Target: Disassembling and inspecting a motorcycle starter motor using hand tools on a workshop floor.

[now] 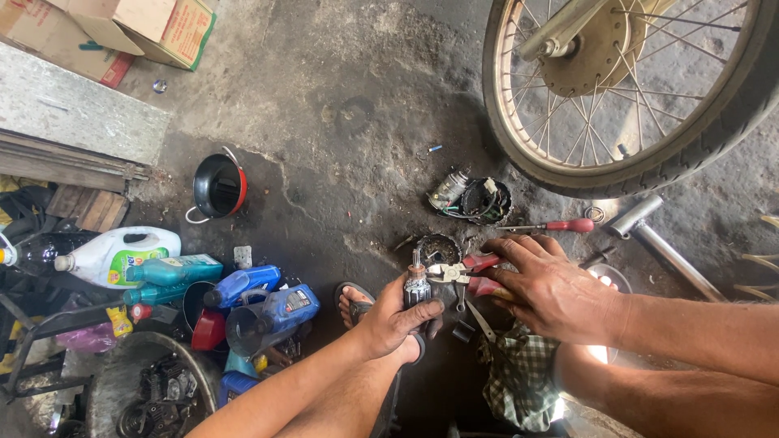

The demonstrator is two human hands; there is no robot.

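Note:
My left hand (389,320) grips a small cylindrical metal motor part (417,285) with a thin shaft sticking up, held upright over my sandalled foot (350,302). My right hand (548,288) holds red-handled pliers (464,269), whose jaws point left and sit right beside the top of the part. A round dark metal cover (438,248) lies on the oily concrete floor just behind the part. Further back lies a dismantled motor housing with wires (475,199).
A red-handled screwdriver (552,226) lies by a spoked motorcycle wheel (625,89) at top right. A checked cloth (519,377) covers my knee. Blue oil bottles (260,296), a white jug (118,253), a black-and-red funnel (219,186) and cardboard boxes (122,32) crowd the left.

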